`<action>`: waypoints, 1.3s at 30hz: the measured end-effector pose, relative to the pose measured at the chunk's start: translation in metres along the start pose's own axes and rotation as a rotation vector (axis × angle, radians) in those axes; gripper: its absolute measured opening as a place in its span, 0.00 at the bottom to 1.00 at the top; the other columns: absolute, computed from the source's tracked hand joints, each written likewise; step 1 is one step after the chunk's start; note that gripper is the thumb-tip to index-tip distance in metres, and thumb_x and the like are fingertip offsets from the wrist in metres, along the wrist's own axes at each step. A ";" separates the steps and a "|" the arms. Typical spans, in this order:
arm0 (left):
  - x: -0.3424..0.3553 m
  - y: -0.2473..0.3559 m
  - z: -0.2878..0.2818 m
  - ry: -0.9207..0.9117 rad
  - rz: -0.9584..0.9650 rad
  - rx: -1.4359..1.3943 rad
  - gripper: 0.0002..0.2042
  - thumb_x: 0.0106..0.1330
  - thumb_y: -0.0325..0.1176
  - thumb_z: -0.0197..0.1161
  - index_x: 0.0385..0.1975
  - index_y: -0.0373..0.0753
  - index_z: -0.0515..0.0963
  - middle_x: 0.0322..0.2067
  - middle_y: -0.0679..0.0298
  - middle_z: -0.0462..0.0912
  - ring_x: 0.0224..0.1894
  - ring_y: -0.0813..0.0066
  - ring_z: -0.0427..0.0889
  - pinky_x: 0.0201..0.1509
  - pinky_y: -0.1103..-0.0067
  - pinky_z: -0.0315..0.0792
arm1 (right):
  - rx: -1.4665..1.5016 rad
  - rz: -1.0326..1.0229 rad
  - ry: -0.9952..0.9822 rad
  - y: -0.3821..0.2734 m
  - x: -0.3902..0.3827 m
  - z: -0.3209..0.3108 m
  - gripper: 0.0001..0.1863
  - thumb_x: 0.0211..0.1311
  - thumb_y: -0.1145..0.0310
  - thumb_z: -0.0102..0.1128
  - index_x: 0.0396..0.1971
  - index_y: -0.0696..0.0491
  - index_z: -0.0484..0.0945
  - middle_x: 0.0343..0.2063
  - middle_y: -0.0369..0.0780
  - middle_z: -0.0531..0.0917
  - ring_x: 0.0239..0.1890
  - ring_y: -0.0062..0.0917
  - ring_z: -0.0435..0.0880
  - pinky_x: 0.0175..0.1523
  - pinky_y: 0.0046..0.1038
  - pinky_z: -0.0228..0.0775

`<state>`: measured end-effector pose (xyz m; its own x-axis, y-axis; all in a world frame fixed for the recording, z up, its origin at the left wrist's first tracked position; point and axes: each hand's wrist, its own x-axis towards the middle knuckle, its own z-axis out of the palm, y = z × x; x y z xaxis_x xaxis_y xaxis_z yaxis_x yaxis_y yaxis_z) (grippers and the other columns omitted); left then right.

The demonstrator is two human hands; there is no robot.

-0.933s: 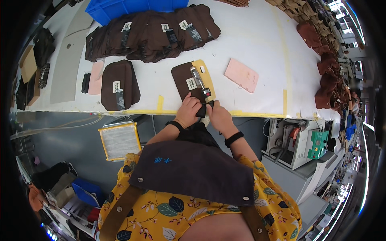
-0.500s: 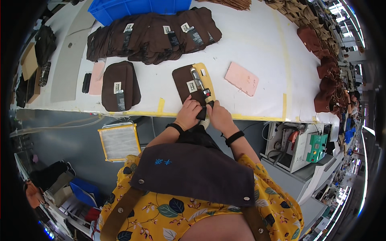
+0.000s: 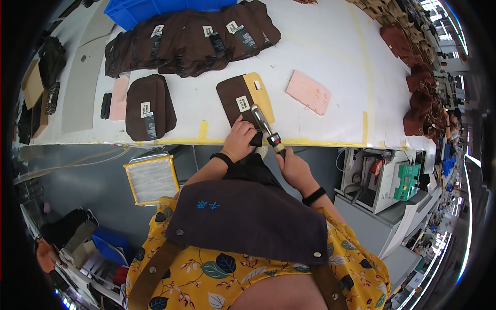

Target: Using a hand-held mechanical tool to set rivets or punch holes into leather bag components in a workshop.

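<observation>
A dark brown fabric piece (image 3: pixel 232 95) with a pale label lies at the table's front edge, a yellow panel (image 3: pixel 262 98) with a small white tag along its right side. My left hand (image 3: pixel 239 140) is closed on the brown piece's lower edge, fingertips on top beside a small black part (image 3: pixel 257 138); the thumb is mostly hidden. My right hand (image 3: pixel 295 168) grips the dark handle of a tool with a shiny rounded metal head (image 3: pixel 262 118) and a red detail near its neck. The tool slants up and left, its head over the yellow panel's lower part; contact cannot be told.
Two stacked brown pieces (image 3: pixel 147 106) lie to the left, near a pink pad (image 3: pixel 118 101). Several labelled brown pieces (image 3: pixel 191 41) overlap behind, before a blue crate (image 3: pixel 170 11). Another pink pad (image 3: pixel 309 92) lies right. Reddish-brown bags (image 3: pixel 418 85) line the far right.
My right hand has moved right and toward me with the tool, away from my left hand. The tool's head has come down toward the table's front edge. My left hand remains on the brown piece.
</observation>
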<state>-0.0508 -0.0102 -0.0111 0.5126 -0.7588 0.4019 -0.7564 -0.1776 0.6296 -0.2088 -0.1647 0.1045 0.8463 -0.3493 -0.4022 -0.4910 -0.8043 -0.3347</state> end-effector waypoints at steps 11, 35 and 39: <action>0.000 -0.001 0.001 0.000 0.004 -0.001 0.17 0.41 0.23 0.64 0.35 0.39 0.76 0.40 0.60 0.73 0.52 0.57 0.73 0.74 0.56 0.56 | 0.057 0.022 -0.034 -0.002 0.007 0.005 0.21 0.73 0.54 0.47 0.37 0.61 0.68 0.23 0.54 0.82 0.29 0.53 0.82 0.34 0.50 0.74; 0.000 -0.003 0.003 -0.017 0.005 -0.006 0.18 0.41 0.23 0.66 0.37 0.39 0.76 0.40 0.60 0.73 0.53 0.58 0.72 0.74 0.55 0.56 | -0.007 0.093 -0.132 0.005 -0.028 -0.012 0.21 0.73 0.54 0.47 0.35 0.60 0.67 0.22 0.53 0.82 0.28 0.51 0.82 0.33 0.48 0.74; 0.000 -0.001 0.001 -0.023 -0.003 -0.010 0.18 0.41 0.23 0.66 0.37 0.39 0.76 0.41 0.60 0.73 0.53 0.58 0.72 0.74 0.55 0.56 | 0.003 0.033 -0.061 -0.006 0.007 -0.004 0.21 0.73 0.54 0.47 0.36 0.60 0.68 0.22 0.54 0.82 0.29 0.52 0.82 0.34 0.48 0.74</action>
<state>-0.0506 -0.0104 -0.0123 0.5058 -0.7721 0.3847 -0.7506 -0.1742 0.6374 -0.1986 -0.1646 0.1071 0.8158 -0.3457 -0.4637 -0.5189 -0.7916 -0.3227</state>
